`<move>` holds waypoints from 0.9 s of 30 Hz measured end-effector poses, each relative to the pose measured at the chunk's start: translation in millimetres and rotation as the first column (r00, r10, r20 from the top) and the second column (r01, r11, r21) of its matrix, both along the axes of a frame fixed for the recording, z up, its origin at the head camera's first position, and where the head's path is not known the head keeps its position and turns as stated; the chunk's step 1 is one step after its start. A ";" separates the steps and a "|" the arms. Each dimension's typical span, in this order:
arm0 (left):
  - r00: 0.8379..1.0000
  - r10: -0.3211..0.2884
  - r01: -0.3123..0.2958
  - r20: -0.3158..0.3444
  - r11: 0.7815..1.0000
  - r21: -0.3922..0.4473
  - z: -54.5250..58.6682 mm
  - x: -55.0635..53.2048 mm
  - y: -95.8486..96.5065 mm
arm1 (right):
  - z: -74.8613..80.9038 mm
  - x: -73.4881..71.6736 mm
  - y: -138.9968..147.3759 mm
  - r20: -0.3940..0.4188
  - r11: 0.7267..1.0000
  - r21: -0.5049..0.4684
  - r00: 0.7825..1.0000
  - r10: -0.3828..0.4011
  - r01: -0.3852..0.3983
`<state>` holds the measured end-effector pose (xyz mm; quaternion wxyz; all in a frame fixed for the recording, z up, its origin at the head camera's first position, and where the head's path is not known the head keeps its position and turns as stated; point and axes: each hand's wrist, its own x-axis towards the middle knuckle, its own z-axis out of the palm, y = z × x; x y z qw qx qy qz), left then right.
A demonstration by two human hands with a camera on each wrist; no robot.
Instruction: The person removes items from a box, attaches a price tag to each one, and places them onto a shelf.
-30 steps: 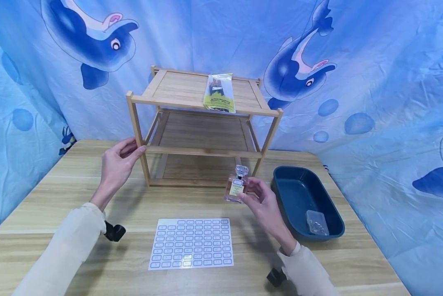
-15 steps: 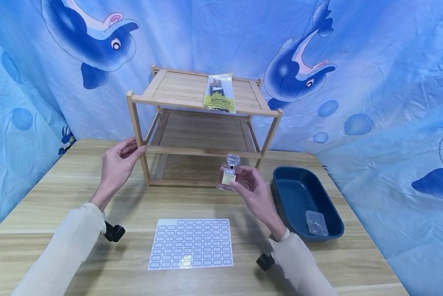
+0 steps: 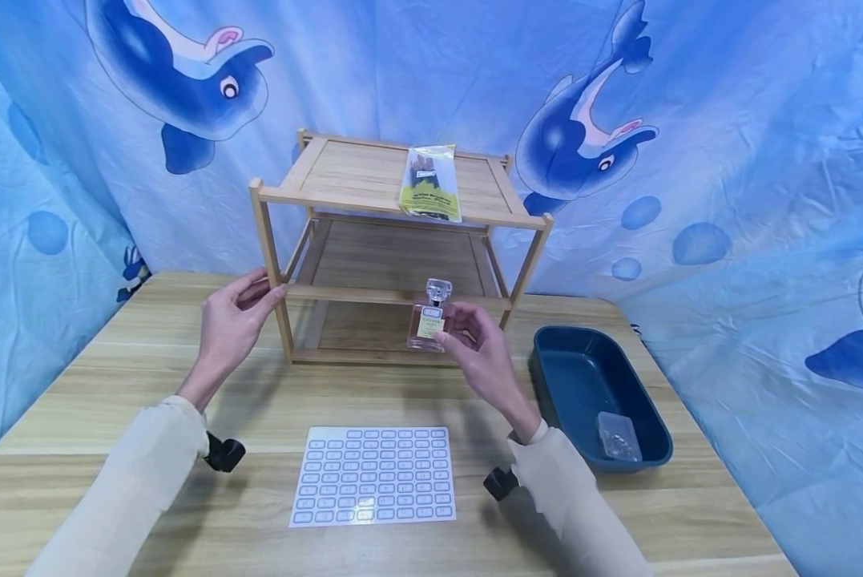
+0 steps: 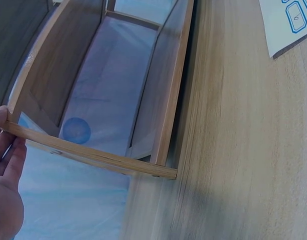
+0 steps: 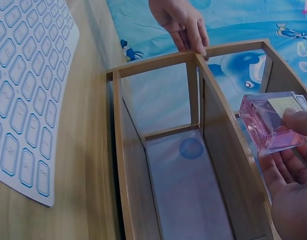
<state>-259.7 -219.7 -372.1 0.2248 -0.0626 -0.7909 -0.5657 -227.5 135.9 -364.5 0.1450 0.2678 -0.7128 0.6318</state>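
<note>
My right hand (image 3: pixel 480 349) pinches a glass perfume bottle (image 3: pixel 428 322) upright, thumb across its front label. Pink liquid shows in the bottle (image 5: pixel 273 120) in the right wrist view, and its clear cap points up in the head view. In the head view it overlaps the front rail of the middle tier of a wooden shelf rack (image 3: pixel 395 295). My left hand (image 3: pixel 232 316) grips the rack's front left post at the middle tier, thumb in front. The left wrist view shows these fingers (image 4: pixel 12 162) around the wood where rail and post meet.
A clear bag of brushes (image 3: pixel 431 184) lies on the rack's top tier. A sheet of numbered stickers (image 3: pixel 373 474) is on the table (image 3: pixel 222 513) before the rack. At the right stands a dark blue bin (image 3: pixel 571 385) with a small clear plastic box (image 3: pixel 619 437) inside.
My right hand has carried the perfume bottle left and up, from low in front of the rack to the level of the middle tier. The left hand stays on the post.
</note>
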 end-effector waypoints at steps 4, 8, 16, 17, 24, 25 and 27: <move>1.000 0.004 -0.004 -0.002 1.000 0.000 0.2 -0.9 0.2 | 3.2 -5.0 -1.3 -0.019 1.000 0.004 1.000 0.000 0.000; 1.000 0.007 -0.007 0.000 1.000 -0.007 -0.2 -0.7 0.2 | 5.4 -10.8 -1.9 -0.012 1.000 -0.001 1.000 -0.001 0.001; 1.000 0.005 -0.005 -0.001 1.000 -0.001 -0.6 -0.6 -0.3 | 10.7 -18.5 -3.3 -0.015 1.000 0.017 1.000 -0.017 0.017; 1.000 0.003 -0.003 -0.002 1.000 0.002 -0.6 -0.6 -0.3 | 11.4 -19.6 -3.8 -0.016 1.000 0.017 1.000 -0.018 0.018; 1.000 -0.003 0.003 -0.012 1.000 0.007 -1.5 -1.3 -0.2 | 15.4 -25.7 -6.9 -0.009 1.000 0.013 1.000 -0.023 0.023; 1.000 -0.003 0.004 -0.012 1.000 0.009 -1.7 -1.5 -0.2 | 15.9 -26.2 -7.6 -0.007 1.000 0.013 1.000 -0.023 0.023; 1.000 -0.004 0.005 -0.010 1.000 0.014 -1.9 -1.6 -0.2 | 16.8 -27.4 -8.8 -0.001 1.000 0.016 1.000 -0.024 0.024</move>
